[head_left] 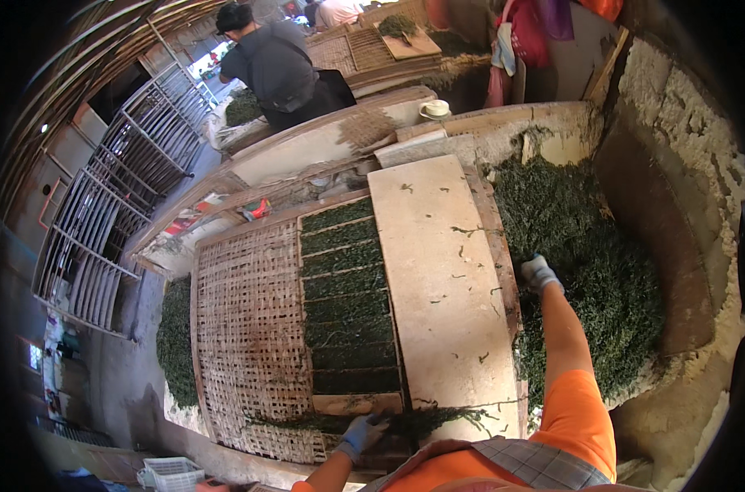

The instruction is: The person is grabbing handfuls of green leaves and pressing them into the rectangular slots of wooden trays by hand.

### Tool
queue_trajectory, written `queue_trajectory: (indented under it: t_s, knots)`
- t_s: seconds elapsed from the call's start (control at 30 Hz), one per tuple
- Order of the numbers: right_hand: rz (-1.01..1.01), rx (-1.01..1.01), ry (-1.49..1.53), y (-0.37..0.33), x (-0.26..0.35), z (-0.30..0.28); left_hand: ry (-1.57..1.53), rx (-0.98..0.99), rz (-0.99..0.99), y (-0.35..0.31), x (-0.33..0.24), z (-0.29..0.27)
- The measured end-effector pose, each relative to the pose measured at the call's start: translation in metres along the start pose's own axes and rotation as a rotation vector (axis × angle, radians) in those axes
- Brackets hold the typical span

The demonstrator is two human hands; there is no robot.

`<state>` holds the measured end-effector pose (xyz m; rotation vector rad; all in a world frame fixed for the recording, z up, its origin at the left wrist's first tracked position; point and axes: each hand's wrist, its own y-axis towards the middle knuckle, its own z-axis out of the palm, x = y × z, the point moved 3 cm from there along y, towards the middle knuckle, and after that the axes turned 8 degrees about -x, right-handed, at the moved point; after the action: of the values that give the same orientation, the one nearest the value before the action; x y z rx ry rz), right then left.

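Observation:
My left hand [360, 435], in a blue-grey glove, lies with its fingers stretched out over a strip of loose dark green leafy strands [426, 421] at the near edge of the work surface. Just beyond it is a wooden frame with narrow slots [348, 312], packed with chopped dark green leafy stuff. A pale board [438, 279] dotted with stray strands lies to its right. My right hand [539, 273], gloved too, is at the left edge of a large dark green heap [606, 279]. Its fingers look curled in; what they hold, if anything, is hidden.
A woven bamboo mat [249, 336] covers the left part of the surface. A rough wall [676, 164] bounds the heap at right. A white cup [434, 109] stands on the far ledge. Metal racks [102, 213] line the left, and a person in dark clothes [278, 70] works beyond.

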<state>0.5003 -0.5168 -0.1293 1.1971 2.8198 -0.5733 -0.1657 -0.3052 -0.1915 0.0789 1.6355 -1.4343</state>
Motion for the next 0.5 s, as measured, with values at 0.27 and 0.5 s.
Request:
queue_trajectory:
  t_s: [0.27, 0.5]
  knots:
    - [0.451, -0.584, 0.670, -0.198, 0.095, -0.158, 0.182, -0.011, 0.376, -0.038, -0.036, 0.040]
    - [-0.403, -0.485, 0.755, -0.342, 0.341, -0.143, -0.412, 0.184, 0.439, -0.155, -0.137, 0.073]
